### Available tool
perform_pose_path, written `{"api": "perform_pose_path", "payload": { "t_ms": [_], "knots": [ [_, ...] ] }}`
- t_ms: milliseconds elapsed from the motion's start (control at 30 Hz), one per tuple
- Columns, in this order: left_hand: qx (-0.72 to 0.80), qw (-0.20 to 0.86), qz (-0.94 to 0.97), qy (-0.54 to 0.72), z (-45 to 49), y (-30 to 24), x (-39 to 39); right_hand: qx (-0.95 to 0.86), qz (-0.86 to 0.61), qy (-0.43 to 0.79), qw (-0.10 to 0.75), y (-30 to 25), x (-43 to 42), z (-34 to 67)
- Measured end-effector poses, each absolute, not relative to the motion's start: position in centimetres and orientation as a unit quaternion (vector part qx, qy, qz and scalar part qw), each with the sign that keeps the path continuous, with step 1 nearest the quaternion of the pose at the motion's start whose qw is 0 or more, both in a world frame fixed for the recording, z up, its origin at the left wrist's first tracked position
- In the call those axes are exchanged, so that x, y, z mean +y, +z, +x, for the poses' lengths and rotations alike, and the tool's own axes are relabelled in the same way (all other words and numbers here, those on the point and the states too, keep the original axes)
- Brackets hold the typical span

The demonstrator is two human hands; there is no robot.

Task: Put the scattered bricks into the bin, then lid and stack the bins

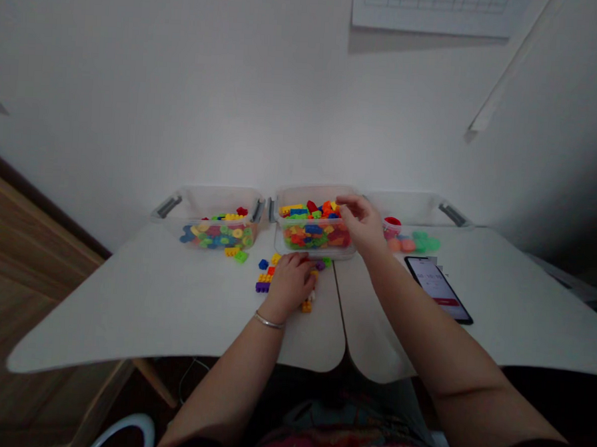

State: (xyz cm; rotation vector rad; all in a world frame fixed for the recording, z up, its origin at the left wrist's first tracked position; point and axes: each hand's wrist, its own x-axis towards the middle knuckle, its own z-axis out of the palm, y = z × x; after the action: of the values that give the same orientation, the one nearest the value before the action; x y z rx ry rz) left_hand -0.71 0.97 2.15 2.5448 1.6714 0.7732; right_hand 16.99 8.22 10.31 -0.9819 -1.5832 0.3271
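Note:
My left hand (291, 281) lies on the white table over a small build of coloured bricks (264, 275), fingers curled down on it. My right hand (361, 224) reaches into the middle clear bin (315, 251), which is full of red, blue, yellow and green bricks, with its fingers bent over the pile. Whether those fingers hold a brick is hidden.
A second clear bin (214, 199) with coloured pieces stands at the left, a third bin (419, 206) with green and orange pieces at the right. A phone (438, 287) with a lit screen lies right of my forearm. A gap (341, 312) splits the two tabletops.

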Motion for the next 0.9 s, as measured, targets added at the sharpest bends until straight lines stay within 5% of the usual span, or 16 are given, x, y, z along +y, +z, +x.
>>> {"api": "perform_pose_path", "payload": {
  "t_ms": [100, 367, 900],
  "knots": [
    [0.535, -0.002, 0.81, 0.241, -0.7, 2.2, 0.9, -0.699, -0.41, 0.103, 0.577, 8.4, 5.6, 17.4],
    [0.535, -0.016, 0.813, 0.23, -0.4, 2.3, 0.9, -0.856, -0.424, 0.047, 0.293, 1.4, 3.2, 17.9],
    [0.534, -0.022, 0.811, 0.238, -0.5, 1.9, 1.1, -0.816, -0.504, 0.057, 0.277, 0.4, 3.2, 18.1]
  ]
}}
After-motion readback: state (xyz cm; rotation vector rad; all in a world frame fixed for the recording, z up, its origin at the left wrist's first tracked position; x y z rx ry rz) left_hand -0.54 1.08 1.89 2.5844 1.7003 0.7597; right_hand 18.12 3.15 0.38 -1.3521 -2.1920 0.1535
